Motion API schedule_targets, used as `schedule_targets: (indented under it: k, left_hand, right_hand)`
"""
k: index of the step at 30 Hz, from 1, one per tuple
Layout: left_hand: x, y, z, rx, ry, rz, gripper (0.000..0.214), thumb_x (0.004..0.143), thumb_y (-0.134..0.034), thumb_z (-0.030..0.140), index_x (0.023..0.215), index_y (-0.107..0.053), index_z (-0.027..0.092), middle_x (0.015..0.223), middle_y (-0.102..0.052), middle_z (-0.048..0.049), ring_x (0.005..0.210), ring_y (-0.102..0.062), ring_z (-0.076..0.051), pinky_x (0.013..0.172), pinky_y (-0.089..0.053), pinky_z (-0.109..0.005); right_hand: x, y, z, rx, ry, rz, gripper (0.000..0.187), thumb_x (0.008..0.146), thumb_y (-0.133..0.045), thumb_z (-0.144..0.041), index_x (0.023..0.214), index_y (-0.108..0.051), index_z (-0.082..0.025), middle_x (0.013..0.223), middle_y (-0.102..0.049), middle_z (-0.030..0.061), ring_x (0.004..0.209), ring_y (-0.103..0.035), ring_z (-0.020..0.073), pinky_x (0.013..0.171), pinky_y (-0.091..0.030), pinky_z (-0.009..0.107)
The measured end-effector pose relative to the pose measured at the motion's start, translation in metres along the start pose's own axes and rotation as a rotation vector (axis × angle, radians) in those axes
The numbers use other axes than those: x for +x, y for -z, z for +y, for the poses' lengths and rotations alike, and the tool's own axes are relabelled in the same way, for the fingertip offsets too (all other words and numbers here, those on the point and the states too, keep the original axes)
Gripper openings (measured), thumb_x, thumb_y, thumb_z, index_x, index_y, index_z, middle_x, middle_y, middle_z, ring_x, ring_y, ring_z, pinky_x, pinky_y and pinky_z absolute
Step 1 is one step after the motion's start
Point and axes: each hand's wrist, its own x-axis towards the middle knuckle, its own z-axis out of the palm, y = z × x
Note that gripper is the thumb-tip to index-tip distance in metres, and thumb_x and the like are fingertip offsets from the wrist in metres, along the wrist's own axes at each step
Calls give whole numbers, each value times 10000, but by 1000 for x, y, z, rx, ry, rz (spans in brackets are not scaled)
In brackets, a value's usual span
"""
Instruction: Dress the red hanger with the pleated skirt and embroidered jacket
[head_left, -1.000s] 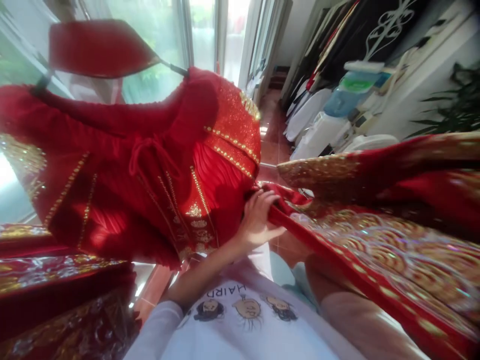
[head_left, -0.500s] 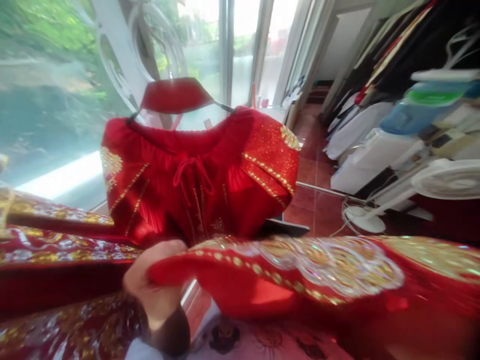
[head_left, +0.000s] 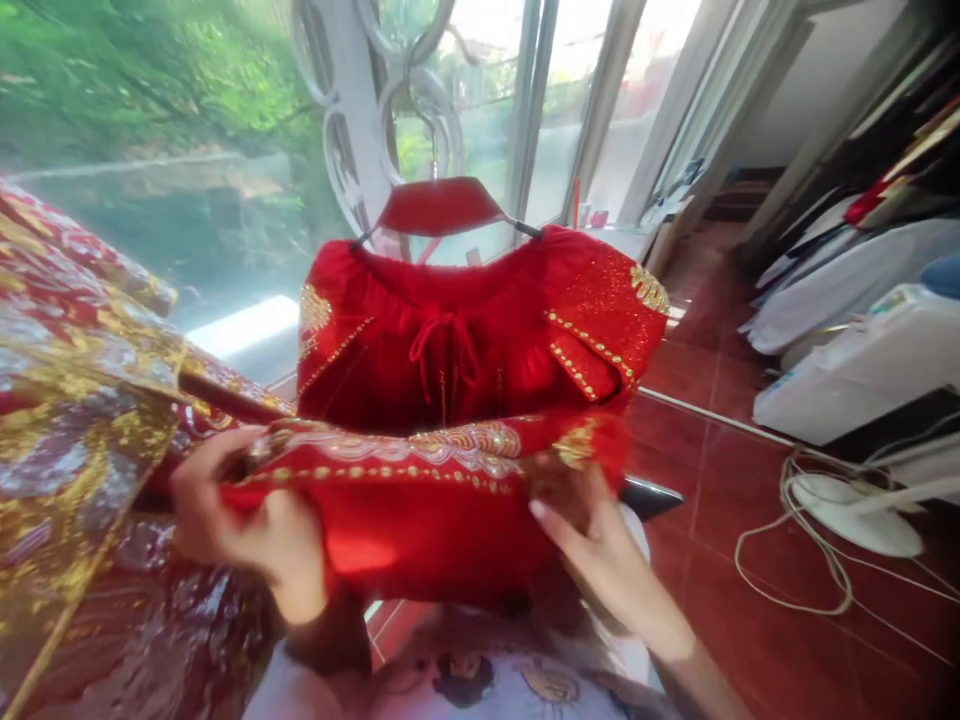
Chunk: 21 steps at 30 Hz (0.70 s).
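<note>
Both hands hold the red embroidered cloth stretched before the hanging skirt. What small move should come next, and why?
Probably raise the embroidered cloth a little toward the hanger. The left hand and right hand each grip one end, so it is spread wide, yet it hangs across the lower part of the skirt, well below the hanger.

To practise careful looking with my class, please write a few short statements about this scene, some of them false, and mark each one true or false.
1. The left hand and the right hand both hold a red cloth with gold trim. True.
2. A red dress hangs on a hanger before the window. True.
3. The floor is blue carpet. False: it is red tile.
4. The hanger lies on the floor. False: it hangs up by the window.
</note>
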Motion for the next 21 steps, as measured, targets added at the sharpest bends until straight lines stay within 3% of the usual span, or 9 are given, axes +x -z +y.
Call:
schedule_targets:
  k: [2,6,9,11,12,15,18,19,21]
  left_hand:
    - [-4,-10,9,67,-149,109,346,800,-603,170,1065,-693,374,869,-674,15,815,-631,-220,779,-495,-369]
    - [-6,-9,23,42,-417,-203,436,795,-527,77,1163,-640,282,984,-712,-22,892,-671,-208,811,-514,-332]
    - [1,1,24,152,-499,-248,379,768,-552,36,1075,-656,233,946,-721,-11,841,-679,-173,803,-506,-273]
    - [7,7,22,258,-389,-254,371,739,-584,26,1045,-665,220,907,-705,3,814,-663,-154,798,-498,-244]
    - [10,9,21,282,-307,-294,383,735,-598,37,1066,-663,217,894,-685,3,813,-650,-150,793,-497,-239]
    - [13,7,21,272,-105,-486,544,731,-688,181,1262,-573,218,922,-614,-16,843,-610,-168,765,-504,-260]
    - [8,-3,18,83,71,-650,785,631,-791,350,1339,-489,191,1030,-615,-48,906,-608,-203,759,-519,-282]
    - [6,-7,16,-6,151,-679,710,629,-780,362,1269,-542,170,1012,-632,-51,887,-615,-204,736,-521,-275]
    - [3,-12,7,-128,293,-698,385,676,-708,338,1001,-648,140,851,-653,-32,761,-611,-175,651,-504,-242]
  right_hand:
    - [5,-8,-4,-50,0,-129,483,895,-516,-444,1288,-556,-165,982,-706,106,848,-698,233,765,-584,382]
    - [32,-29,-33,-110,339,-134,801,732,-705,-372,1440,-409,-145,1346,-542,157,1224,-543,305,1018,-458,456]
    - [64,-37,-53,-115,396,-384,489,781,-556,-129,1263,-596,-196,1138,-677,82,1039,-646,239,881,-513,354]
    - [89,-36,-61,-51,373,-537,389,749,-463,-20,1007,-700,-189,892,-722,21,829,-680,176,727,-504,251]
    - [100,-34,-64,1,383,-544,370,722,-451,8,916,-706,-175,841,-719,6,786,-674,157,691,-485,222]
    - [122,-35,-79,172,469,-382,348,675,-462,44,864,-689,-141,840,-714,-2,773,-654,126,685,-458,187]
    - [129,-44,-107,234,540,-278,336,696,-480,43,924,-673,-112,876,-707,20,796,-639,115,720,-457,185]
    - [131,-46,-118,197,585,-323,342,709,-479,42,952,-669,-104,879,-703,29,798,-634,112,728,-455,188]
    - [142,-49,-141,49,740,-612,342,734,-520,16,1021,-664,-102,897,-698,40,803,-622,107,739,-451,194]
